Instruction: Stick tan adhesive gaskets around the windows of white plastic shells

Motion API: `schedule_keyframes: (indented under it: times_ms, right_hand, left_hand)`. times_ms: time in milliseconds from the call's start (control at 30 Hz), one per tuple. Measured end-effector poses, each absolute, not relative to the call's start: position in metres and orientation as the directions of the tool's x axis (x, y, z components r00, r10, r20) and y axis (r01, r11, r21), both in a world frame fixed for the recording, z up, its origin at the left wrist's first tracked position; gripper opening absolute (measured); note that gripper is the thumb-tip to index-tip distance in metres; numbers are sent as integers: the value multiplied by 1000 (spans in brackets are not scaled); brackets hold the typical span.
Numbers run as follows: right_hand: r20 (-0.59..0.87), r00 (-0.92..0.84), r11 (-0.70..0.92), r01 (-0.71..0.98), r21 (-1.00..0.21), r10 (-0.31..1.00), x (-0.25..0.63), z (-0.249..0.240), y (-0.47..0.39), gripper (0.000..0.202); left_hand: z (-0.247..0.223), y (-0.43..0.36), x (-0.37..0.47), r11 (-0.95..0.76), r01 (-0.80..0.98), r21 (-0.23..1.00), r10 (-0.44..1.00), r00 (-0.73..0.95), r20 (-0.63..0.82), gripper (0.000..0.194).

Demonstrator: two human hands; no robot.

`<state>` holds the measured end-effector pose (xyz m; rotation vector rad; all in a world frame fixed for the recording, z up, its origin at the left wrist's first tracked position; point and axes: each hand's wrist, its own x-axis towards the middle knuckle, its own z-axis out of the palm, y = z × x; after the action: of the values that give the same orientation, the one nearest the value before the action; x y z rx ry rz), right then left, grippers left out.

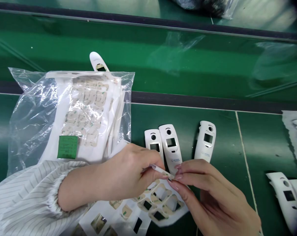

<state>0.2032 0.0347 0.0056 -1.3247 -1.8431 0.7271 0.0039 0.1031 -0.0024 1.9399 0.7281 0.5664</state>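
My left hand (pixel 140 170) is closed, thumb and forefinger pinching the folded-over edge of a white sticker sheet (pixel 160 221) with beige adhesive frames and cut-out windows. My right hand (pixel 207 190) meets it with thumb and fingertips pinched at the edge of a small adhesive sticker (pixel 166 174) on the bent part; the fingertips partly hide it. Under my left hand lie more sticker sheets (pixel 123 226). Just beyond my hands lie two white plastic housings, one (pixel 153 139) partly behind my left hand and another (pixel 172 147) beside it. A third white housing (pixel 205 141) is farther right.
At the left, a clear plastic bag (pixel 30 124) holds stacked sticker sheets (pixel 86 108), with a green square (pixel 67 147) on it. One housing (pixel 97 60) lies behind the bag. More housings (pixel 286 196) lie at the right edge. A dark ledge (pixel 212 101) crosses behind the green table.
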Motion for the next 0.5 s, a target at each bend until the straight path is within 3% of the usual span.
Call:
schedule_keyframes:
  times_ms: [233,367,500]
  right_hand:
    - [145,-170,211,489,-847,975,206,14,33,23]
    - [152,-211,237,472,-849,966,210,22,33,24]
    - [142,-144,192,446,-874,979,210,20,34,22]
  left_hand:
    - [-3,107,4,-245,327,913,659,747,-91,38]
    - [-3,109,4,-222,319,921,617,778,-121,39]
    - [-2,110,6,-217,321,922,615,778,-126,40]
